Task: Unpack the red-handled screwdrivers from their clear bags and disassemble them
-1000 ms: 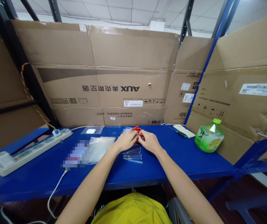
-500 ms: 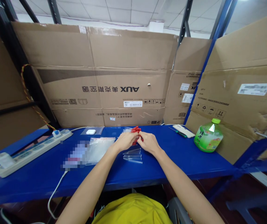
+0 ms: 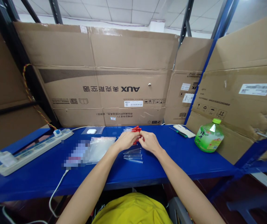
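My left hand [image 3: 128,140] and my right hand [image 3: 149,141] meet over a pile of small red pieces [image 3: 136,128] at the middle of the blue table. Both have curled fingers with the fingertips close together; whatever they pinch is hidden or too small to name. Some of the red pieces show behind and between the hands. Just nearer to me lies a loose row of thin clear tubes [image 3: 132,155]. More clear tubes [image 3: 126,129] stick out behind my left hand, partly covered by it.
Clear plastic bags [image 3: 102,149] and a blurred-out phone-like item [image 3: 77,154] on a cable lie left. Beyond them are a power strip [image 3: 37,149] and a white case [image 3: 91,131]. A screwdriver [image 3: 181,133], a cream-coloured flat item [image 3: 186,130] and a green bottle [image 3: 209,137] stand right. Cardboard [image 3: 128,49] walls the back.
Almost nothing differs. The whole view has shifted very slightly, and both hands stay together over the red pieces with only tiny finger movement.
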